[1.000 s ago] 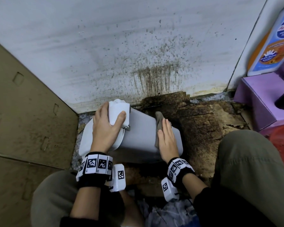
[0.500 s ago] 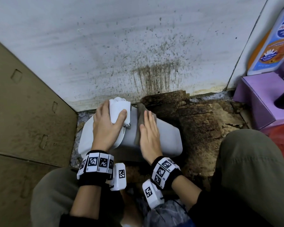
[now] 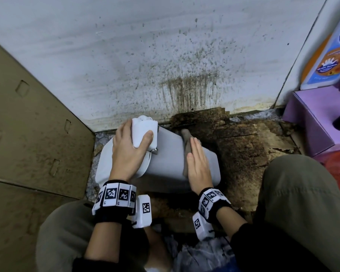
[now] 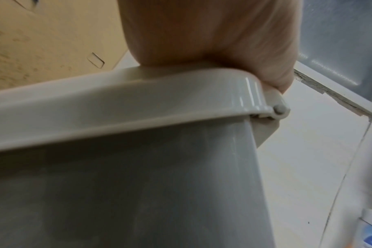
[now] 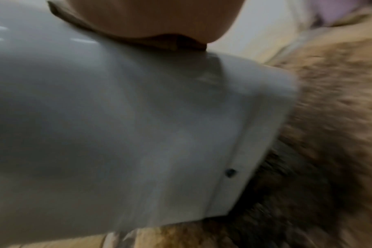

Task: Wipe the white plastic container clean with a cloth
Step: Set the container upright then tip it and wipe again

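Observation:
A white plastic container point(image 3: 168, 154) lies on its side on the floor against the stained wall, lid end to the left. My left hand point(image 3: 130, 148) grips the white handle point(image 3: 143, 132) at the lid end, thumb curled over it. My right hand point(image 3: 197, 163) lies flat with straight fingers on a grey-brown cloth point(image 3: 186, 142), pressing it on the container's upper side near the base end. In the left wrist view the lid rim point(image 4: 138, 100) and hinge pin show under my palm. The right wrist view is blurred; the cloth point(image 5: 151, 40) peeks from under my hand.
Brown cardboard point(image 3: 28, 134) stands at the left. Dark, stained, torn cardboard point(image 3: 243, 150) covers the floor to the right of the container. A purple box point(image 3: 312, 118) and a blue-orange bottle point(image 3: 330, 52) stand at the far right. My knees flank the container.
My right hand has slid the cloth from the middle of the container back toward its base end on the right. The left hand kept its hold on the handle.

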`<move>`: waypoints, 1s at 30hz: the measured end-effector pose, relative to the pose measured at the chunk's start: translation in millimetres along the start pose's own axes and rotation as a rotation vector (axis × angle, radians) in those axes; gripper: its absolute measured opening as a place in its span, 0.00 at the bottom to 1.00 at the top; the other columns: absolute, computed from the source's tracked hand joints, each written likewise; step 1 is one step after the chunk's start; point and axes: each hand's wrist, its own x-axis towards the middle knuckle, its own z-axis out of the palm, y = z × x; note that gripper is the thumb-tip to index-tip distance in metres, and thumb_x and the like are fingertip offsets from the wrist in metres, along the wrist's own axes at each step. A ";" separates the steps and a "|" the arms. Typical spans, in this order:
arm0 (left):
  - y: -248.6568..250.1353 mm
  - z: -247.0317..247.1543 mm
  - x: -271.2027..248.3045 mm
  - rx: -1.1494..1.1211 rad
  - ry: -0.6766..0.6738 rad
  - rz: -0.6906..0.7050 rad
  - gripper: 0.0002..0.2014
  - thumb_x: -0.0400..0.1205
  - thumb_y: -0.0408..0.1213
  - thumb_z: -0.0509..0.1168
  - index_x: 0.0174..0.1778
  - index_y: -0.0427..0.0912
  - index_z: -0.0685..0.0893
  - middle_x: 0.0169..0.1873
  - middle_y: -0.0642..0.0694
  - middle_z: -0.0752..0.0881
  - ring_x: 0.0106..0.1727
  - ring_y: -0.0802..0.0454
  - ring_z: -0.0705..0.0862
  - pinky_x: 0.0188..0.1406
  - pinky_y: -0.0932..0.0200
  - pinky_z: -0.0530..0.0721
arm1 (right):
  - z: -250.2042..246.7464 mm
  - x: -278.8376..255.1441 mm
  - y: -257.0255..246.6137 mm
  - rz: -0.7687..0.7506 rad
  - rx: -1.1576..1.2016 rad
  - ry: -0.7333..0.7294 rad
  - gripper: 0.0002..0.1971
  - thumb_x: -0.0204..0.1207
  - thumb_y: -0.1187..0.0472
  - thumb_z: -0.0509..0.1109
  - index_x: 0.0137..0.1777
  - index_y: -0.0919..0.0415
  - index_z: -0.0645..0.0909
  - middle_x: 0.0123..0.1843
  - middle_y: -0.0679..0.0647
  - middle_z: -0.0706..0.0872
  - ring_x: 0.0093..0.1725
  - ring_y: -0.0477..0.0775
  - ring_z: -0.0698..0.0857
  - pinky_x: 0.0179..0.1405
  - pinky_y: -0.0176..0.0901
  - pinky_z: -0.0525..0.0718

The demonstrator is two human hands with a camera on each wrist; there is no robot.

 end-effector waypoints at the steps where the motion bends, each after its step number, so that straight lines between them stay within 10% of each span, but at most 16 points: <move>1: -0.8 0.2 0.4 -0.006 0.001 -0.003 0.50 0.71 0.73 0.54 0.86 0.46 0.65 0.81 0.46 0.68 0.82 0.47 0.65 0.78 0.54 0.61 | -2.2 -0.4 11.3 0.071 0.007 0.002 0.29 0.88 0.47 0.44 0.89 0.53 0.54 0.90 0.47 0.53 0.89 0.42 0.50 0.88 0.42 0.48; 13: 0.4 1.9 1.2 0.025 -0.001 -0.003 0.50 0.71 0.72 0.52 0.86 0.47 0.64 0.82 0.45 0.68 0.82 0.47 0.64 0.76 0.54 0.60 | -1.9 5.2 9.5 0.395 0.060 0.060 0.35 0.82 0.46 0.44 0.89 0.56 0.52 0.91 0.50 0.50 0.90 0.47 0.47 0.88 0.46 0.42; 23: 3.1 5.3 -0.4 0.062 -0.005 0.013 0.51 0.71 0.73 0.51 0.86 0.44 0.64 0.82 0.42 0.67 0.83 0.42 0.64 0.83 0.44 0.62 | 23.5 0.6 -94.7 -0.029 0.065 -0.004 0.35 0.82 0.43 0.38 0.89 0.51 0.51 0.91 0.46 0.49 0.89 0.41 0.43 0.86 0.39 0.42; 30: 3.6 5.3 -2.6 0.057 -0.004 0.016 0.51 0.71 0.73 0.52 0.87 0.44 0.63 0.83 0.43 0.67 0.83 0.43 0.64 0.83 0.44 0.62 | 12.7 4.1 -64.2 -0.207 -0.006 0.006 0.29 0.89 0.51 0.48 0.88 0.57 0.57 0.90 0.50 0.58 0.89 0.45 0.52 0.88 0.44 0.53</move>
